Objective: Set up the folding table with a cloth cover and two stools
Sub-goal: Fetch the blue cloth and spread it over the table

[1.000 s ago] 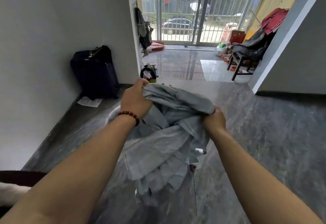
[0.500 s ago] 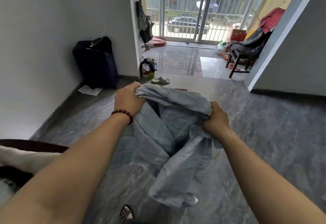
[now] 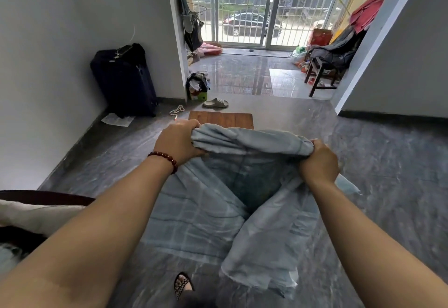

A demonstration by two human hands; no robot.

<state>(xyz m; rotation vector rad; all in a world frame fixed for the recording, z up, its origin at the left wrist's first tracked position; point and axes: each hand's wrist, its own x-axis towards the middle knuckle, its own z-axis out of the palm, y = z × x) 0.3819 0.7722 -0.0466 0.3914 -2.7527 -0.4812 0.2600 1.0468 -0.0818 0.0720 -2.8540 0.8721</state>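
Firmly, left fingers [image 3: 188, 124], right fingers [image 3: 316, 143] enclose cloth [image 3: 247, 140].

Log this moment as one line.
stage: cloth held up, not yet on table | left hand: grips cloth's upper edge | right hand: grips same edge | table: wooden top shows beyond cloth

A pale blue-grey cloth [image 3: 206, 215] is gripped along its bunched upper edge, the left hand [image 3: 178, 141] at one end and the right hand [image 3: 318, 162] at the other, fingers curled round the fabric. The rest is seen hanging in folds above the dark grey floor [image 3: 388, 162]. A red bead bracelet [image 3: 164, 157] is worn on the left wrist. Just beyond the cloth a brown wooden tabletop [image 3: 221, 119] is partly hidden (its legs cannot be made out). A dark suitcase [image 3: 123, 80] is stood against the wall [image 3: 48, 65], and a grey slipper [image 3: 215, 103] is seen beyond the tabletop.
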